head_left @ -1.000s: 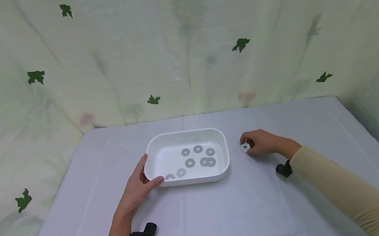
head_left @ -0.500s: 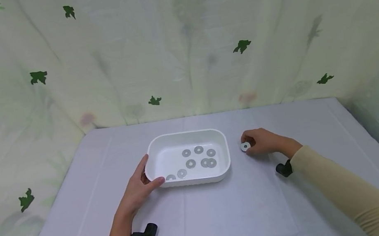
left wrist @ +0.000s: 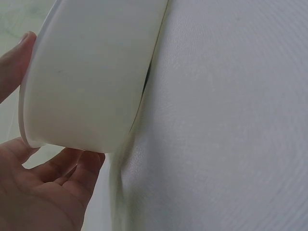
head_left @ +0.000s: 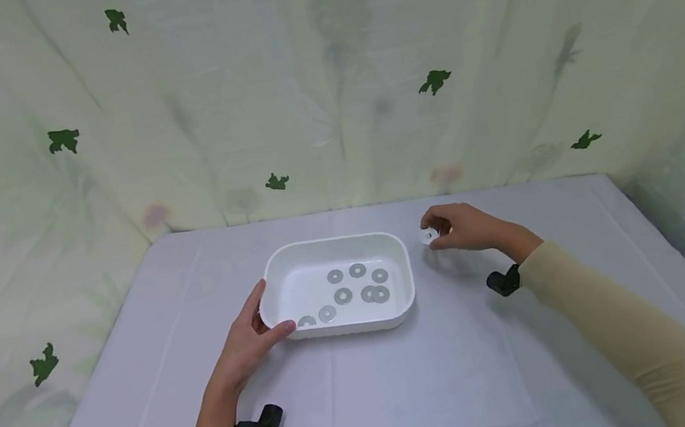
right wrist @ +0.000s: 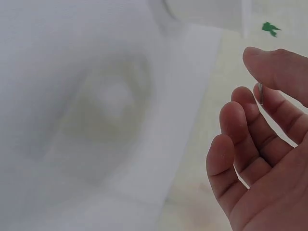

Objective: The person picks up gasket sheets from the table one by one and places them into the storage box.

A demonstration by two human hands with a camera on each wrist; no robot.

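Observation:
A white rectangular tray [head_left: 351,328] stands on the table with several flat grey washers [head_left: 343,296] lying in it, two of them overlapping. My left hand [head_left: 245,344] grips the tray's left end, thumb at the front rim and fingers along the side. In the left wrist view the fingers bear against the tray's outer wall [left wrist: 91,77]. To the right of the tray, my right hand [head_left: 466,227] pinches another washer [head_left: 429,236] between thumb and fingers, raised above the table. The right wrist view shows that washer [right wrist: 261,94] edge-on, mostly hidden by the fingers.
A white cloth covers the table [head_left: 427,396]. Behind it hangs a pale curtain [head_left: 307,83] printed with green leaves, close to the table's back edge. Black wrist cameras [head_left: 260,423] sit on both wrists.
My right hand has lifted the washer off the table and moved it away from me, slightly leftward. The left hand and the tray have stayed in place.

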